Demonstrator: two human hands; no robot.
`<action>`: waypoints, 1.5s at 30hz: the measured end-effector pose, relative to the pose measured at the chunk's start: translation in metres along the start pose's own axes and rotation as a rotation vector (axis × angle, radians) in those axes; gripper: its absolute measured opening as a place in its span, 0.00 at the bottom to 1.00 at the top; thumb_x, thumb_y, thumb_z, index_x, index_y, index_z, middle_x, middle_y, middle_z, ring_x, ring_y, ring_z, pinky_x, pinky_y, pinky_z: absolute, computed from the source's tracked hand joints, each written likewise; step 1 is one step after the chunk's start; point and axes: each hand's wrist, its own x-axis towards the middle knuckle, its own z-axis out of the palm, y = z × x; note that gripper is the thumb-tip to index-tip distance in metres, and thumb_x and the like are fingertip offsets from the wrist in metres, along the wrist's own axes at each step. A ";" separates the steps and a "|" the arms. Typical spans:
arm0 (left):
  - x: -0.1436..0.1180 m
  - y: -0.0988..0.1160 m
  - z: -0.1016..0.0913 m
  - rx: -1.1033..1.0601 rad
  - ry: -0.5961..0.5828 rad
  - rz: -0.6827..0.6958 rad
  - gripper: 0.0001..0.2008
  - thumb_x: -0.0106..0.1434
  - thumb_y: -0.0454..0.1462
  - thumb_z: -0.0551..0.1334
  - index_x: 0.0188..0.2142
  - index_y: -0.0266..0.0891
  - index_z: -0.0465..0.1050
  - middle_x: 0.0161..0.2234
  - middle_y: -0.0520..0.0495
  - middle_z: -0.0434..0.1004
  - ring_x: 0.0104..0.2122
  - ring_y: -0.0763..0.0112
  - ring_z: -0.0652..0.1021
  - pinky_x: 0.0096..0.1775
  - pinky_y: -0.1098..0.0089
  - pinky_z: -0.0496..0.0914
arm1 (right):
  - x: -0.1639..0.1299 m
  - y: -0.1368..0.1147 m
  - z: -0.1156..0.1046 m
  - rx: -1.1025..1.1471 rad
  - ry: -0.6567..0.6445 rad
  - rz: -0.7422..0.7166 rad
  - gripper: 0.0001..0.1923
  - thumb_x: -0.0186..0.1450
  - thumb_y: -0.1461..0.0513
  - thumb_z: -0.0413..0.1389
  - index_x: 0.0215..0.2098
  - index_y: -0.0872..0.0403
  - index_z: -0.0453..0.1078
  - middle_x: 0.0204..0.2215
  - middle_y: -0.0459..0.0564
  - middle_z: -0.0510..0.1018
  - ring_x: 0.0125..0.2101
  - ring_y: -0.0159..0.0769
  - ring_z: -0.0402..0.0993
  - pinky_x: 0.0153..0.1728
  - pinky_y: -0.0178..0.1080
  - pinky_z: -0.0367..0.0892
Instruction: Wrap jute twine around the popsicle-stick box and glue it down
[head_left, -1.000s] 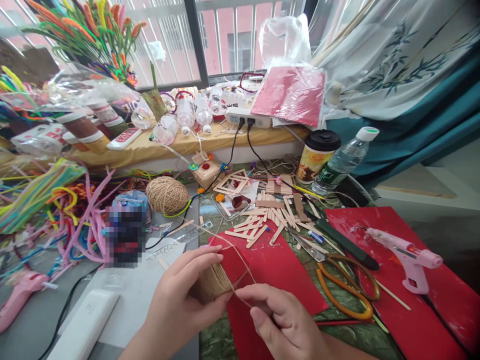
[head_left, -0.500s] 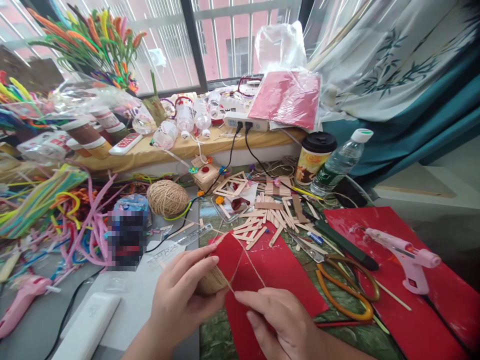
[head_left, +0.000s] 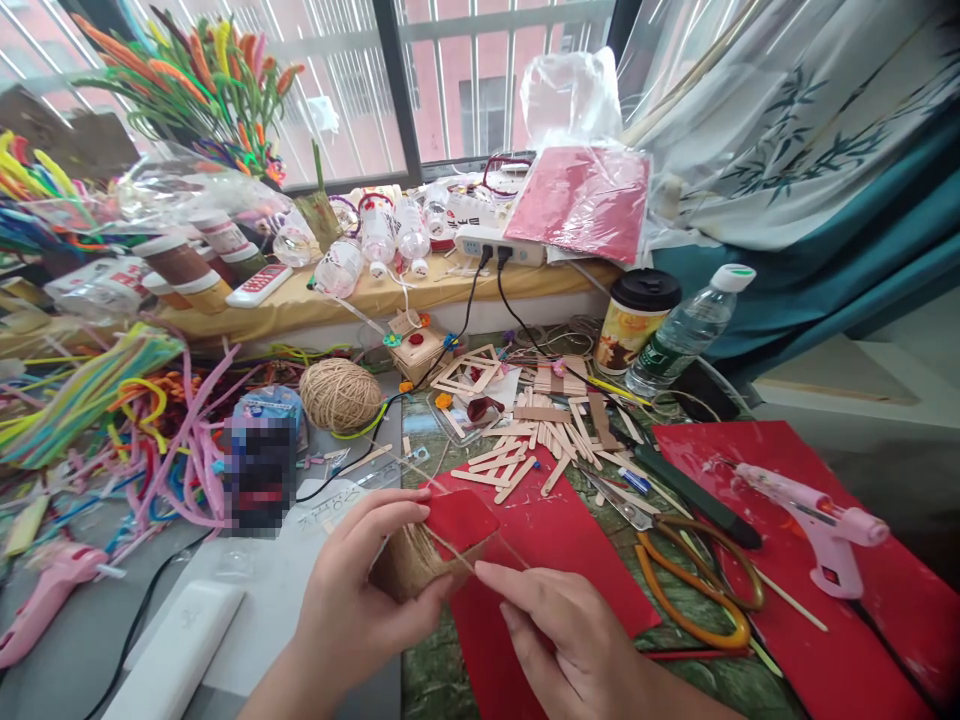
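Left hand clamped on twine-wrapped piece above red sheet on worktop; right hand pinches twine strand. Behind: lidded paper cup, capped water bottle lying tilted, contents unclear

daylight from the window at the back, scene bright and even. shadows soft, faint under the hands. slight blowout on the panes and glare on the plastic bag. wide-angle bend at the edges, curtain and left clutter stretched. centre sharp; twine strand thin, possibly slightly motion-blurred. one pixelated block left of centre.
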 end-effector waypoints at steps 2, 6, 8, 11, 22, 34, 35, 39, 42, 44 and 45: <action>0.000 -0.001 0.000 -0.012 0.004 -0.022 0.23 0.60 0.35 0.71 0.53 0.45 0.71 0.53 0.40 0.78 0.52 0.54 0.80 0.51 0.56 0.77 | 0.001 0.000 0.000 0.034 -0.007 0.011 0.28 0.73 0.69 0.50 0.69 0.47 0.62 0.41 0.52 0.86 0.36 0.39 0.84 0.40 0.38 0.79; 0.002 -0.003 0.001 0.090 0.029 0.004 0.23 0.60 0.34 0.72 0.54 0.45 0.71 0.54 0.41 0.78 0.52 0.55 0.81 0.52 0.56 0.76 | -0.001 0.003 0.005 0.069 -0.045 0.001 0.28 0.72 0.68 0.50 0.69 0.47 0.63 0.36 0.50 0.84 0.32 0.38 0.82 0.38 0.38 0.78; 0.002 -0.004 0.002 0.108 0.031 0.000 0.23 0.60 0.35 0.72 0.54 0.45 0.71 0.55 0.41 0.77 0.52 0.56 0.81 0.53 0.56 0.76 | -0.002 0.004 0.007 0.066 -0.048 -0.004 0.28 0.72 0.68 0.50 0.69 0.48 0.64 0.32 0.49 0.83 0.29 0.38 0.80 0.35 0.37 0.77; 0.002 -0.004 0.003 0.115 0.007 -0.021 0.23 0.61 0.35 0.71 0.55 0.46 0.71 0.56 0.41 0.77 0.53 0.56 0.80 0.54 0.57 0.75 | -0.003 0.002 0.006 0.077 -0.046 0.019 0.27 0.73 0.67 0.50 0.69 0.47 0.64 0.33 0.49 0.83 0.29 0.38 0.80 0.35 0.37 0.77; -0.005 -0.007 0.003 0.040 0.007 -0.170 0.32 0.62 0.36 0.70 0.65 0.50 0.66 0.60 0.44 0.76 0.57 0.54 0.77 0.57 0.56 0.72 | -0.002 0.001 0.000 0.065 -0.119 0.025 0.32 0.73 0.67 0.51 0.73 0.44 0.57 0.42 0.52 0.86 0.36 0.41 0.84 0.39 0.39 0.80; -0.003 -0.007 0.003 0.058 0.151 -0.028 0.21 0.63 0.32 0.70 0.55 0.47 0.73 0.60 0.40 0.73 0.58 0.52 0.76 0.56 0.53 0.71 | 0.001 0.000 0.004 0.081 -0.140 -0.008 0.32 0.73 0.67 0.51 0.73 0.47 0.54 0.38 0.51 0.82 0.35 0.40 0.81 0.41 0.39 0.78; -0.005 -0.007 0.004 0.053 0.166 -0.023 0.21 0.63 0.32 0.70 0.55 0.47 0.73 0.60 0.40 0.73 0.59 0.52 0.76 0.56 0.53 0.71 | 0.001 0.001 0.004 0.088 -0.147 -0.009 0.32 0.73 0.67 0.51 0.74 0.47 0.53 0.38 0.51 0.82 0.35 0.39 0.80 0.41 0.39 0.78; -0.008 -0.015 0.010 -0.010 0.201 -0.029 0.23 0.63 0.31 0.70 0.56 0.46 0.74 0.62 0.38 0.72 0.61 0.50 0.75 0.58 0.50 0.72 | 0.001 0.004 0.006 0.128 -0.150 -0.019 0.34 0.73 0.66 0.51 0.75 0.48 0.49 0.37 0.50 0.81 0.32 0.38 0.78 0.37 0.37 0.76; -0.011 -0.021 0.015 -0.067 0.221 -0.014 0.23 0.63 0.32 0.71 0.56 0.46 0.74 0.63 0.37 0.72 0.62 0.48 0.75 0.59 0.47 0.72 | 0.001 0.004 0.006 0.137 -0.122 -0.015 0.35 0.72 0.67 0.52 0.74 0.48 0.49 0.39 0.50 0.81 0.34 0.38 0.78 0.39 0.38 0.77; -0.012 -0.023 0.017 -0.120 0.242 0.005 0.23 0.63 0.32 0.71 0.56 0.47 0.74 0.64 0.37 0.72 0.63 0.47 0.74 0.60 0.46 0.71 | 0.002 0.003 0.005 0.127 -0.098 0.016 0.33 0.72 0.67 0.53 0.73 0.47 0.52 0.40 0.50 0.82 0.36 0.39 0.79 0.42 0.39 0.77; -0.012 -0.024 0.018 -0.155 0.253 0.001 0.22 0.63 0.33 0.70 0.56 0.47 0.74 0.64 0.37 0.72 0.63 0.46 0.74 0.60 0.46 0.71 | 0.003 0.002 0.004 0.116 -0.090 0.041 0.32 0.72 0.67 0.53 0.71 0.48 0.54 0.40 0.50 0.82 0.37 0.39 0.79 0.43 0.40 0.77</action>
